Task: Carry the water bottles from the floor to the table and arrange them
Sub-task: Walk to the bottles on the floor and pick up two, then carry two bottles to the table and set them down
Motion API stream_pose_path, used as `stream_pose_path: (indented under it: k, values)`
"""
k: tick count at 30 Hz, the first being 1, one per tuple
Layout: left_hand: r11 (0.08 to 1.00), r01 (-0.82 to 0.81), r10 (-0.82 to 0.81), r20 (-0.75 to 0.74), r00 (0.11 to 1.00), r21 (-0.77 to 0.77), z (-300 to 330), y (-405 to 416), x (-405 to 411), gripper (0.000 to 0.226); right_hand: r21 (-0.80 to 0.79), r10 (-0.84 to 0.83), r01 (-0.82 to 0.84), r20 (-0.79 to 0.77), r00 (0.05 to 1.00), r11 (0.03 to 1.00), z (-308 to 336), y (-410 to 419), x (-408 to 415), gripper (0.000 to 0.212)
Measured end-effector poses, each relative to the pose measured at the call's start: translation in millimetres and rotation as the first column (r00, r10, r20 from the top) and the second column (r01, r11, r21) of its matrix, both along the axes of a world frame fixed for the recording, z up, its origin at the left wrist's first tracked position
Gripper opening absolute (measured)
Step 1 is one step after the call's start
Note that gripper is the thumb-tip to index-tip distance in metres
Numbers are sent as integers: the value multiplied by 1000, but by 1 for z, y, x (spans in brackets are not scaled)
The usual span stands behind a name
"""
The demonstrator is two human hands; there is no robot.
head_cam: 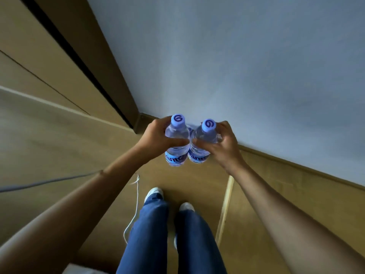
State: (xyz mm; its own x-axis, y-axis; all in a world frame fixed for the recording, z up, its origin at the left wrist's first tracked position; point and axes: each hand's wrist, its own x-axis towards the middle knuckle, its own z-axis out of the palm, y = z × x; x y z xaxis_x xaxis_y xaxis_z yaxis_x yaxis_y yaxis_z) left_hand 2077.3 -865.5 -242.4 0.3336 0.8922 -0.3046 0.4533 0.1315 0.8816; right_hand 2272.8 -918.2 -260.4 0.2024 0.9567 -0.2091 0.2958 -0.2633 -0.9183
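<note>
Two clear water bottles with pale blue caps and blue labels are held upright side by side in front of me, above the floor. My left hand [156,135] grips the left bottle [177,138] around its body. My right hand [221,143] grips the right bottle [203,140] the same way. The two bottles touch or nearly touch at the middle. No table is in view.
A pale grey wall [237,66] with a brown skirting board [296,165] runs ahead and to the right. A wooden door frame [94,66] stands at the left. My legs in blue jeans [167,234] stand on the wooden floor, with a white cord [136,204] lying beside them.
</note>
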Motion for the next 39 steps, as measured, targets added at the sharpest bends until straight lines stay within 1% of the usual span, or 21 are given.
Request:
stream_pose_path:
  k: [3, 6, 9, 13, 17, 19, 21, 23, 25, 29, 32, 34, 36, 39]
  values:
    - [994, -105, 105, 39, 994, -20, 76, -11, -40, 39, 32, 83, -84, 21, 996, 996, 75, 12, -32, 45]
    - [969, -248, 247, 88, 965, 6, 137, -26, -82, 41, 55, 218, -217, -9, 976, 975, 140, 23, -75, 40]
    - [917, -398, 390, 162, 907, 21, 179, -46, -128, 40, 54, 388, -385, -38, 921, 921, 188, 30, -124, 34]
    - [808, -587, 558, 253, 790, 51, 210, -82, -199, 36, 111, 561, -552, -77, 824, 827, 223, 33, -199, 30]
    - [660, -749, 694, 338, 636, 54, 224, -123, -264, 40, 150, 719, -705, -90, 689, 694, 241, 25, -286, 29]
    - [597, -799, 734, 349, 582, 77, 230, -142, -296, 41, 164, 772, -755, -81, 631, 635, 246, 20, -330, 32]
    - [532, -839, 773, 337, 537, 117, 235, -160, -327, 38, 164, 815, -799, -75, 574, 578, 248, 17, -370, 33]
    - [469, -864, 812, 294, 504, 183, 237, -175, -355, 38, 156, 848, -834, -92, 522, 530, 247, 14, -407, 32]
    - [425, -879, 846, 251, 470, 215, 237, -188, -379, 39, 149, 872, -860, -103, 478, 489, 247, 10, -441, 32]
    - [347, -898, 891, 204, 406, 270, 231, -202, -417, 41, 129, 906, -899, -135, 402, 418, 241, 4, -497, 33]
    - [247, -931, 921, 233, 312, 267, 221, -201, -442, 39, 102, 917, -919, -171, 360, 380, 232, 13, -535, 36]
    - [168, -956, 938, 259, 229, 239, 215, -191, -462, 41, 77, 926, -933, -176, 335, 352, 226, 27, -562, 35]
    - [105, -967, 947, 273, 168, 232, 211, -172, -486, 43, 66, 928, -938, -185, 323, 340, 219, 49, -592, 33]
    - [66, -968, 954, 270, 132, 240, 204, -137, -528, 44, 59, 930, -945, -204, 305, 323, 213, 87, -643, 36]
